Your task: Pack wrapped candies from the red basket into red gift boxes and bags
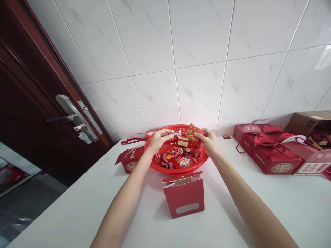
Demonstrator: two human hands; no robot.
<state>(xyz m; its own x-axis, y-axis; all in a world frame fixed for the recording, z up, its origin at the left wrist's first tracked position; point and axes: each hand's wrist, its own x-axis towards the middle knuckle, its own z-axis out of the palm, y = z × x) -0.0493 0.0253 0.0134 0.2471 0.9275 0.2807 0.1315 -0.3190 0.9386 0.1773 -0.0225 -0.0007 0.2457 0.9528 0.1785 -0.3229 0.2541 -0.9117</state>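
Note:
A red plastic basket (165, 170) of wrapped sweets (181, 156) stands against the wall. Over its right side, my right hand (210, 142) pinches a red and gold sweet packet (191, 132) between thumb and fingers. My left hand (159, 139) is over the basket's left side, thumb and fingers closed together; anything between them is too small to make out. In front of the basket, a red gift box (184, 198) with a pale oval window stands upright, its top open.
Left of the basket sits another red box (128, 160) with gold lettering. Several closed red boxes (275, 155) with cord handles are grouped at the right, by an open cardboard carton (305, 123). A small red card (227, 137) lies near the wall. At left is a dark door (33, 86).

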